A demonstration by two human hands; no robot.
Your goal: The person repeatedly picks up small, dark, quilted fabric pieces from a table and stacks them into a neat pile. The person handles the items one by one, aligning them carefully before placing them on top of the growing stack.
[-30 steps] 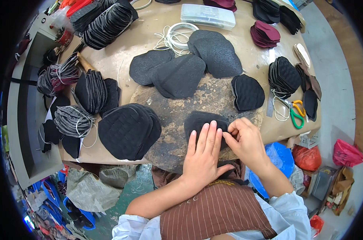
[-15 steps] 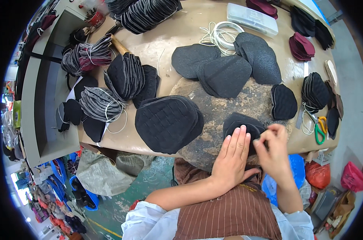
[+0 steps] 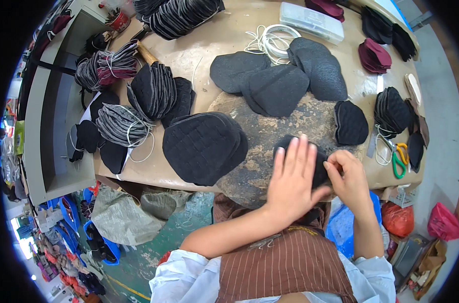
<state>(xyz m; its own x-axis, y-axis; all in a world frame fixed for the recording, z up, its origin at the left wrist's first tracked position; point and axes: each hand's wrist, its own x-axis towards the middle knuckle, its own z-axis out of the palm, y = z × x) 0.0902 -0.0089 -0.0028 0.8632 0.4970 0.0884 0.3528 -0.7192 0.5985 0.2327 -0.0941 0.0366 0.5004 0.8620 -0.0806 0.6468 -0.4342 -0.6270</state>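
Flat on a black rounded fabric piece (image 3: 319, 170) lies my left hand (image 3: 292, 182), its fingers stretched out and covering most of the piece. My right hand (image 3: 349, 179) pinches with thumb and forefinger at the piece's right edge. The piece rests at the near right part of a worn, stained round board (image 3: 262, 146). Just beyond my right hand sits a small stack of black quilted pieces (image 3: 351, 123). To the left of my hands is a larger stack of black quilted pieces (image 3: 204, 149), overlapping the board's edge.
Dark grey rounded sheets (image 3: 277, 90) overlap the board's far side, near a coil of white cord (image 3: 279, 43) and a clear plastic box (image 3: 311, 22). Scissors with green and yellow handles (image 3: 400, 160) lie at the right. Tied grey bundles (image 3: 122, 124) crowd the left.
My left hand has slid slightly farther over the black piece, covering more of it. My right hand has closed into a pinch at its edge. The whole view has shifted a little.
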